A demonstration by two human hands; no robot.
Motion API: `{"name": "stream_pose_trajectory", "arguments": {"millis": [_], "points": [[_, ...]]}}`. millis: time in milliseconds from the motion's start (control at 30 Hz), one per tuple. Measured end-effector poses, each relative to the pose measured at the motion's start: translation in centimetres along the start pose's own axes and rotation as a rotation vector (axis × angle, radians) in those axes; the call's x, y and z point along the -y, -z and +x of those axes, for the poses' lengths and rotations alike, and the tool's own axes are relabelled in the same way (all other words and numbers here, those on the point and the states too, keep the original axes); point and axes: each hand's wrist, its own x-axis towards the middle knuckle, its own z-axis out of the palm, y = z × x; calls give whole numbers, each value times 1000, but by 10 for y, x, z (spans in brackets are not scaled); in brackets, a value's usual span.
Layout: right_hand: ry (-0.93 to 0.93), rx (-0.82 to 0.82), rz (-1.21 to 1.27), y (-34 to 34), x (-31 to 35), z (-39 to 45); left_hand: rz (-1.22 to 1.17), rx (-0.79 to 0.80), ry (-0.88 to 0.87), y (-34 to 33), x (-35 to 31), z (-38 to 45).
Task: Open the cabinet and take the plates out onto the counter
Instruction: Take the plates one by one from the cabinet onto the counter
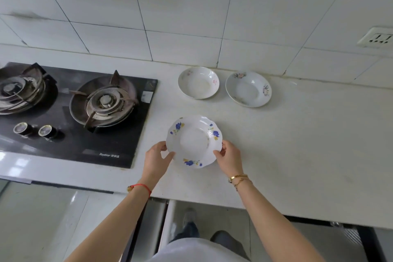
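Note:
A white scalloped plate with blue flowers (pixel 194 140) is over the white counter (pixel 297 144), held at its near rim from both sides. My left hand (pixel 156 158) grips its left edge and my right hand (pixel 229 158) grips its right edge. I cannot tell whether the plate touches the counter. Two more white plates rest by the wall: one with pink flowers (pixel 198 82) and one with pink and blue flowers (pixel 248 89). Below the counter edge an open cabinet door (pixel 168 223) shows edge-on; the cabinet's inside is hidden.
A black glass gas hob (pixel 70 151) with two burners and two knobs fills the counter's left. A tiled wall rises behind, with a socket (pixel 377 38) at the right. My legs and feet show on the floor below.

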Motion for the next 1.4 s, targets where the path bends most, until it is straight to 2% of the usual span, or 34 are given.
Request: {"name": "stream_pose_trajectory", "arguments": {"millis": [400, 533, 667, 1033, 1233, 1400], "points": [[-21, 92, -19, -12, 5, 36, -3, 38, 146, -3, -3, 29], [-10, 129, -79, -5, 1, 34, 82, 56, 147, 1, -7, 30], [55, 57, -204, 16, 1, 29, 198, 5, 57, 14, -18, 26], [313, -153, -378, 87, 8, -17, 374, -83, -428, 49, -48, -3], [277, -251, -407, 103, -9, -62, 379, -70, -558, 47, -53, -23], [236, -280, -409, 113, -26, -97, 369, -33, -592, 42, -62, -46]]}}
